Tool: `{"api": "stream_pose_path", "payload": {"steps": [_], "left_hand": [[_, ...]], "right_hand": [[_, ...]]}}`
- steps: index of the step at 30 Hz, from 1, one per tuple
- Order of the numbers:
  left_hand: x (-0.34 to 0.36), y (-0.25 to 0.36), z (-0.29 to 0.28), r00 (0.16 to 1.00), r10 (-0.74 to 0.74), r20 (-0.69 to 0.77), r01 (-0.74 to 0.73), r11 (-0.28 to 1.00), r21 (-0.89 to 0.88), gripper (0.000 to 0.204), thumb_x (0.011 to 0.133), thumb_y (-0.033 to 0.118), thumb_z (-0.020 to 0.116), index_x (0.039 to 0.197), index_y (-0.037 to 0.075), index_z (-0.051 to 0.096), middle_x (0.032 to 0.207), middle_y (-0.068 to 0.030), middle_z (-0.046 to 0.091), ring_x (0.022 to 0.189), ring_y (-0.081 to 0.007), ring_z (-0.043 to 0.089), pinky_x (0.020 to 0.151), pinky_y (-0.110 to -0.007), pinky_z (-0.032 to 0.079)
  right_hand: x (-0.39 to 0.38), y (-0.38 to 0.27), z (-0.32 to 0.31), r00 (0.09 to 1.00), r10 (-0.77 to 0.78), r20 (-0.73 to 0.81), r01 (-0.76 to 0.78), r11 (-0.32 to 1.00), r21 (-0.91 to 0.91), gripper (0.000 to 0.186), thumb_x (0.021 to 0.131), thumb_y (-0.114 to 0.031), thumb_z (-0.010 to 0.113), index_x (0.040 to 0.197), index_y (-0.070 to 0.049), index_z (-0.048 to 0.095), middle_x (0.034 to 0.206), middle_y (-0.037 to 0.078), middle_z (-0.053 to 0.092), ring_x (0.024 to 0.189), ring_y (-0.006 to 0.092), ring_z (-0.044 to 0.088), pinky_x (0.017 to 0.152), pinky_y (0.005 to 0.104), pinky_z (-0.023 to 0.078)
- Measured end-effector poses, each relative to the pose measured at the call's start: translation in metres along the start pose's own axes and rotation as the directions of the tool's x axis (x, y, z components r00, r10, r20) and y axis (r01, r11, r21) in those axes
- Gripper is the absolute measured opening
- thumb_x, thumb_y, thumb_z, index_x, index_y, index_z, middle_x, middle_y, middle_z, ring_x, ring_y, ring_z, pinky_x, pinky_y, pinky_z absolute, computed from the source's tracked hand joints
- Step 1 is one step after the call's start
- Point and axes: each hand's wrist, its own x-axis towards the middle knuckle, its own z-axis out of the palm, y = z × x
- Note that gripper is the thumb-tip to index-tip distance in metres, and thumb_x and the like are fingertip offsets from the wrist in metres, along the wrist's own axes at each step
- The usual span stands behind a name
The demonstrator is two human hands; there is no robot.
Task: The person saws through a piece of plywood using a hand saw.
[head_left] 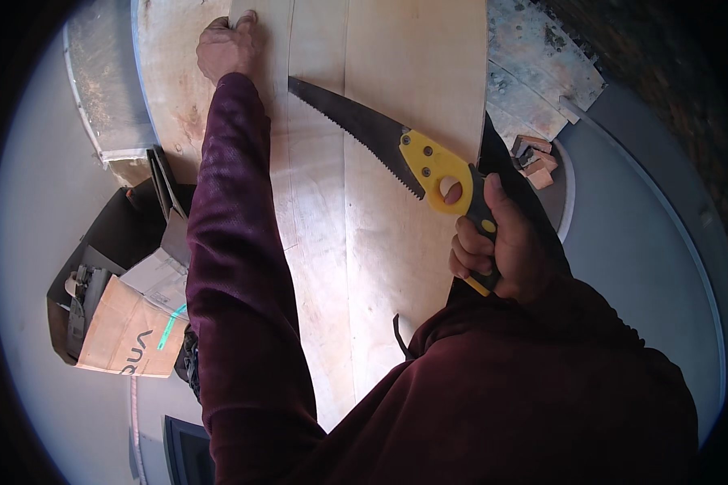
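Within a dark open-topped box [117,230] at the left, a grey angular object [93,295] is contained, beside a tan cardboard panel [121,323] crossed by a teal strip [171,327]. A steel-bladed handsaw with yellow-and-black handle [416,153] is gripped by the right hand's [516,246] wrapped fingers, over broad pale wooden boarding [396,65]. The left hand [230,48] is curled on the boarding; whether anything is pinched cannot be told.

The left fingers [212,36] rest on pale wood [412,69] (lined lengthwise).
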Motion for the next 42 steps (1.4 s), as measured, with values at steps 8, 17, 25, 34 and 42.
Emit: {"api": "stream_pose_path", "payload": {"steps": [8,17,25,34,42], "left_hand": [[0.002,-0.006,0.013,0.996,-0.057,0.073,0.057,0.998,0.005,0.052,0.077,0.045,0.076,0.11,0.006,0.071,0.096,-0.0178,0.073,0.095,-0.0343,0.069,0.089,-0.042,0.051],[-0.036,0.021,-0.037,0.903,-0.061,0.425,-0.006,0.988,0.154,0.058,0.088,0.054,0.061,0.118,0.005,0.061,0.115,-0.0192,0.067,0.107,-0.0352,0.065,0.093,-0.044,0.049],[-0.063,0.042,-0.045,0.96,-0.085,0.265,0.038,0.984,0.175,0.056,0.089,0.049,0.059,0.119,0.0,0.057,0.106,-0.0232,0.068,0.103,-0.0384,0.066,0.091,-0.045,0.049],[-0.061,0.062,-0.051,0.948,-0.204,0.245,0.116,0.937,0.33,0.053,0.091,0.051,0.055,0.114,0.005,0.068,0.115,-0.0153,0.069,0.109,-0.0291,0.065,0.094,-0.039,0.049],[-0.051,0.048,-0.043,0.933,-0.21,0.293,0.086,0.919,0.385,0.06,0.088,0.06,0.055,0.117,0.008,0.067,0.115,-0.0169,0.068,0.112,-0.0324,0.064,0.097,-0.041,0.047]], "right_hand": [[0.033,0.032,0.033,0.996,-0.093,0.01,0.093,0.991,-0.096,0.054,0.103,-0.059,0.027,0.108,-0.01,0.048,0.052,-0.004,0.026,0.041,0.0099,0.029,0.053,0.0315,0.043],[0.017,-0.013,-0.017,0.995,-0.079,0.068,0.089,0.985,-0.151,0.046,0.105,-0.052,0.027,0.121,-0.013,0.046,0.06,-0.003,0.04,0.052,0.0092,0.044,0.067,0.0344,0.051],[0.014,0.012,-0.029,0.984,-0.165,0.061,0.172,0.973,-0.152,0.04,0.106,-0.048,0.029,0.118,-0.014,0.048,0.063,-0.001,0.043,0.058,0.0147,0.051,0.075,0.0401,0.05],[0.008,0.016,0.0,0.968,-0.252,0.001,0.25,0.963,-0.104,0.04,0.106,-0.047,0.031,0.114,-0.014,0.052,0.062,-0.003,0.037,0.055,0.0115,0.045,0.07,0.0362,0.047],[-0.018,0.005,-0.001,0.984,-0.178,0.007,0.178,0.975,-0.135,0.047,0.105,-0.05,0.031,0.118,-0.011,0.052,0.059,-0.003,0.033,0.047,0.0095,0.036,0.056,0.0326,0.045]]}}
